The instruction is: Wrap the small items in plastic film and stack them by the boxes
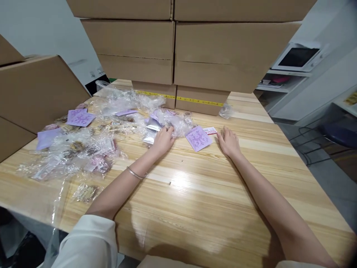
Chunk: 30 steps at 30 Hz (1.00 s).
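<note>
My left hand [163, 139] reaches forward over the wooden table [195, 193], its fingers curled on a heap of clear plastic bags [167, 121] with a silvery pouch [152, 128] beside it. My right hand [228, 141] lies flat on the wood with fingers stretched out, holding nothing. Between the hands lies a purple patterned card [198, 138], and a small white label with red print [210, 130] sits just beyond it, near my right fingertips.
Stacked cardboard boxes [178, 48] wall off the table's far side, and more boxes [36, 89] stand at the left. Further purple cards [79, 118] and crumpled plastic bags [75, 152] cover the left part of the table. A shelf with a device [297, 57] stands at the right.
</note>
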{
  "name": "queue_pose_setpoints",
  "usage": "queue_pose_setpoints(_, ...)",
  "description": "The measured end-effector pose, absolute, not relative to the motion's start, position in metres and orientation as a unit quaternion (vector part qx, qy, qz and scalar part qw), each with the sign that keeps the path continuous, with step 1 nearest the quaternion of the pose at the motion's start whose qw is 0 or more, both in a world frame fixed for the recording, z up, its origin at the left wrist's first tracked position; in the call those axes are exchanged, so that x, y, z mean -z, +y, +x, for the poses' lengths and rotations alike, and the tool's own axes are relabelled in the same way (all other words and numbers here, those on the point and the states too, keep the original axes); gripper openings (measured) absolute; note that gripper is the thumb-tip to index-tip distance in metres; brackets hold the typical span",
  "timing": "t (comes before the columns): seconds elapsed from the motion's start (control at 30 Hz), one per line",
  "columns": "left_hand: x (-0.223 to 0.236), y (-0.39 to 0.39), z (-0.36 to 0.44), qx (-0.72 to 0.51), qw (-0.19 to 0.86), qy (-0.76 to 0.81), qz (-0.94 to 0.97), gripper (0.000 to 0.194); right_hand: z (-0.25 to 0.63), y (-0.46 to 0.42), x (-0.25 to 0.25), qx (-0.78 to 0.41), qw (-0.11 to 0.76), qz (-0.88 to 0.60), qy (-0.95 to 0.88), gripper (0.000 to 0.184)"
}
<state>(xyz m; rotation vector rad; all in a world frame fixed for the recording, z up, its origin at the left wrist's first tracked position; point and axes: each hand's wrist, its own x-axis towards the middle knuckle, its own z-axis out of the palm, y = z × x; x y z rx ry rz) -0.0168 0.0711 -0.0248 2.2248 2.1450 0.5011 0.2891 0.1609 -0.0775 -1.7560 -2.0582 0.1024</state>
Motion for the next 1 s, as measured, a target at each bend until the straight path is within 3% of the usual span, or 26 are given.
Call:
queue_pose_setpoints(0.13, 0.008, 0.059, -0.012, -0.175, -0.088, 0.698, 0.689, 0.050, 0.279, 0.139, 0.063, 0.011, 0.334, -0.528, -0.780, 0.060)
queue_pose_setpoints(0.2, 0.002, 0.055, -0.009, -0.187, -0.157, 0.676, 0.695, 0.047, 0.267, 0.124, 0.059, -0.005, 0.321, -0.401, -0.858, 0.056)
queue_pose_setpoints(0.27, 0.000, 0.054, -0.006, -0.177, -0.184, 0.645, 0.720, 0.035, 0.253, 0.109, 0.058, -0.035, 0.252, -0.286, -0.924, 0.054)
queue_pose_setpoints(0.33, 0.002, 0.056, -0.002, -0.152, -0.169, 0.628, 0.744, 0.022, 0.241, 0.100, 0.060, -0.057, 0.194, -0.254, -0.946, 0.055)
queue_pose_setpoints(0.43, 0.004, 0.059, 0.002, -0.162, -0.139, 0.612, 0.761, 0.021, 0.229, 0.102, 0.064, -0.076, 0.172, -0.285, -0.940, 0.056)
queue_pose_setpoints(0.57, -0.008, 0.057, 0.006, -0.350, -0.103, 0.572, 0.734, 0.021, 0.217, 0.124, 0.067, -0.119, 0.177, -0.292, -0.932, 0.053)
queue_pose_setpoints(0.77, -0.050, 0.043, 0.006, -0.657, -0.009, 0.452, 0.604, 0.009, 0.203, 0.137, 0.061, -0.164, 0.308, -0.339, -0.874, 0.054)
queue_pose_setpoints(0.9, -0.075, 0.024, 0.005, -0.692, -0.002, 0.413, 0.593, 0.007, 0.211, 0.117, 0.037, -0.228, 0.407, -0.369, -0.804, 0.056)
queue_pose_setpoints(1.0, -0.085, 0.005, 0.013, -0.674, 0.044, 0.393, 0.623, 0.016, 0.213, 0.093, 0.013, -0.319, 0.415, -0.318, -0.791, 0.073)
